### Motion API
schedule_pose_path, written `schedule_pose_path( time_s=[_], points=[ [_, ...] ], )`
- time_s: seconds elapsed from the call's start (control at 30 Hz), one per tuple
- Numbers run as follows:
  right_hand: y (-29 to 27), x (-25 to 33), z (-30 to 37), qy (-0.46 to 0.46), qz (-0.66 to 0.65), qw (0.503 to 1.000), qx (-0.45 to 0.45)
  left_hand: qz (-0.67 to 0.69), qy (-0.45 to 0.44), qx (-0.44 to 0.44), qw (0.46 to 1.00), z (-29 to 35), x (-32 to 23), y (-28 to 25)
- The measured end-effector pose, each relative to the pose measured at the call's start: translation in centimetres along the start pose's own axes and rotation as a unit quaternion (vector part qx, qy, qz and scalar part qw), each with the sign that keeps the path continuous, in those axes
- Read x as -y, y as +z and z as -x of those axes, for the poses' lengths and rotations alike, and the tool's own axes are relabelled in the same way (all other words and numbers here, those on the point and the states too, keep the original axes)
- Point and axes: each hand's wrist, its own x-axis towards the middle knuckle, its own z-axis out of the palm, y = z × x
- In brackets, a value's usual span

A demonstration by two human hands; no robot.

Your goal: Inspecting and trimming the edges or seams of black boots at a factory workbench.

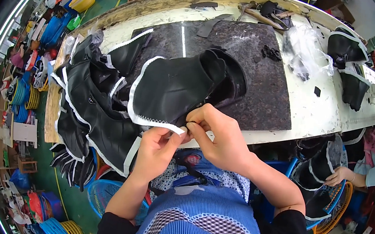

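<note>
A black leather boot upper [172,87] with a white zigzag-stitched edge lies at the front of a dark speckled slab [270,94]. Its rounded collar opening points away to the right. My left hand [158,148] is closed in a pinch on the white strip at the upper's near corner. Right beside it, my right hand [218,137] pinches at the same corner, thumb against forefinger. Whatever lies between the right fingertips is too small to make out. To the left, more black uppers with white edging [84,99] are heaped up and hang over the table's front.
The white worktable [311,116] carries a clear plastic bag [305,49], hammers [263,17] and two more uppers [346,47]. At right, another person's hand [340,176] touches uppers in a blue basket [291,167]. A blue basket [105,196] stands below my left arm.
</note>
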Motion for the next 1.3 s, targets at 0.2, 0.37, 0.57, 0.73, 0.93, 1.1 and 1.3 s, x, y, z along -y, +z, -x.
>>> schedule_pose_path(
  time_s=[0.2,0.37,0.57,0.73,0.93,1.1,1.3],
  points=[
    [-0.3,0.6,0.2,0.022,-0.01,1.0,0.002,-0.092,-0.002,0.03,0.995,0.3,-1.1,-0.6],
    [-1.3,0.8,-0.1,0.066,-0.077,0.995,0.019,-0.146,0.022,0.05,0.988,-0.3,-1.8,-0.5],
    [-2.5,0.5,-0.7,0.08,-0.097,0.988,0.087,-0.14,-0.03,0.075,0.987,-0.4,-2.8,-0.6],
    [-2.6,0.1,-0.9,0.067,-0.099,0.987,0.107,-0.125,-0.057,0.111,0.984,-0.8,-2.5,-0.9],
    [-1.0,-0.7,0.0,-0.044,0.045,0.998,-0.025,-0.125,-0.026,0.094,0.987,-0.7,-1.4,-1.1],
    [-0.6,-0.9,0.2,-0.064,0.058,0.994,-0.067,-0.13,-0.001,0.083,0.988,-0.7,-1.3,-0.7],
    [0.3,-1.5,0.3,-0.098,0.104,0.982,-0.121,-0.117,0.013,0.083,0.99,-0.7,-1.1,-0.7]
  ],
)
